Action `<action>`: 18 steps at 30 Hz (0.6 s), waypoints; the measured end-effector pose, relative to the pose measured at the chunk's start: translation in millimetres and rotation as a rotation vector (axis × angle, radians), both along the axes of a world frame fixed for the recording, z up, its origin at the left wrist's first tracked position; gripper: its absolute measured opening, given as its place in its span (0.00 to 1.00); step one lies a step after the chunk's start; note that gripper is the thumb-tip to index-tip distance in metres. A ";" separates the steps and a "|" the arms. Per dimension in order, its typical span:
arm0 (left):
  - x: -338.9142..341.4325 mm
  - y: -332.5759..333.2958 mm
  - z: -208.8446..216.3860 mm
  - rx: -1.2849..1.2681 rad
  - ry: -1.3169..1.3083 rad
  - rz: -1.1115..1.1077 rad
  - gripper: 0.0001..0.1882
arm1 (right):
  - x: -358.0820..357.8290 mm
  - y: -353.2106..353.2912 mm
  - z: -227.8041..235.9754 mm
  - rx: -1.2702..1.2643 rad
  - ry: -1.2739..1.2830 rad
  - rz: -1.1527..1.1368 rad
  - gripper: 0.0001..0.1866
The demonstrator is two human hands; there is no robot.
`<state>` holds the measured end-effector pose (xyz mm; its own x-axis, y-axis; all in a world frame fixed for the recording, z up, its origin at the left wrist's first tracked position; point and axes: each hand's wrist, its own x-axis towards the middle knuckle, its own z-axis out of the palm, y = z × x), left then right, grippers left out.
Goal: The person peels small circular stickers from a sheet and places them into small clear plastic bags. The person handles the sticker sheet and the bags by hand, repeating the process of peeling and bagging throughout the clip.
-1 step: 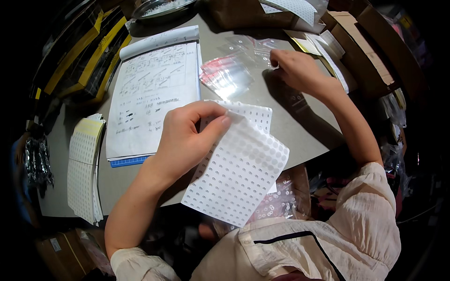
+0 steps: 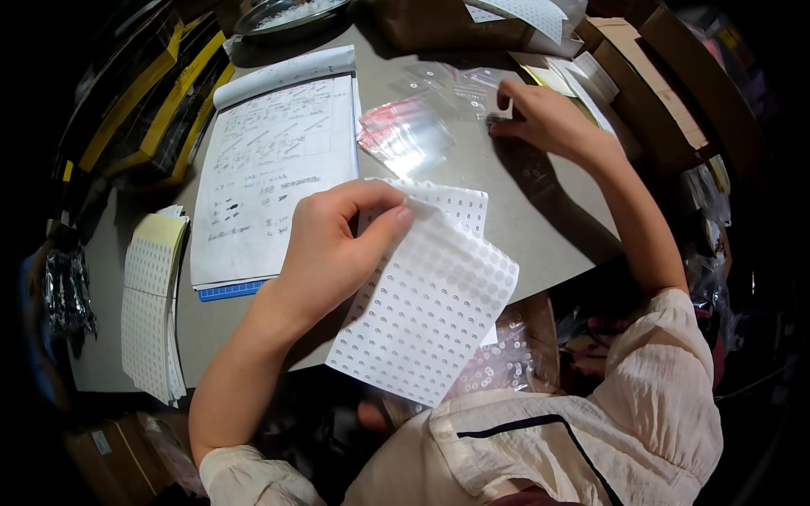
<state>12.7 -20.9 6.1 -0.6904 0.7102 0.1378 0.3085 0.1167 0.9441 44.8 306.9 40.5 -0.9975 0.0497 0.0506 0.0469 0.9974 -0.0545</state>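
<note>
My left hand pinches the upper edge of a white sheet of small round stickers, which bends over and hangs past the table's near edge. Part of its top has no printing and shows pale circles. Behind it lies a second sticker sheet, partly covered. At the far right of the table my right hand hovers beside some clear small plastic bags, thumb and forefinger apart. Left of those bags is a fanned pile of clear zip bags with red strips.
A handwritten notepad lies left of centre on a blue board. Further left stands a stack of sticker sheets. Cardboard boxes line the right, a metal bowl the back. Below the near edge is a bag of small white rings.
My right hand has shifted slightly right, and its thumb and forefinger have spread apart. The left hand and its sticker sheet stay nearly still.
</note>
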 end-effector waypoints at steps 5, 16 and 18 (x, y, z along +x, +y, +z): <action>2.2 -0.4 1.5 0.068 -0.023 0.001 0.07 | 34.2 26.0 -9.6 -0.166 -0.003 0.064 0.28; -1.7 -9.4 14.8 0.252 -0.068 -0.022 0.11 | 166.6 -72.7 -43.3 -0.323 0.105 0.330 0.23; -0.6 -8.1 15.0 0.278 -0.086 -0.044 0.11 | 179.8 -83.9 -37.1 -0.568 0.034 0.488 0.19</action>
<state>12.1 -29.0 21.1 -0.6776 0.6828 0.2733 0.2248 -0.1615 0.9609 224.7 223.0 3.4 -0.9110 -0.3707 0.1807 -0.4051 0.7225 -0.5603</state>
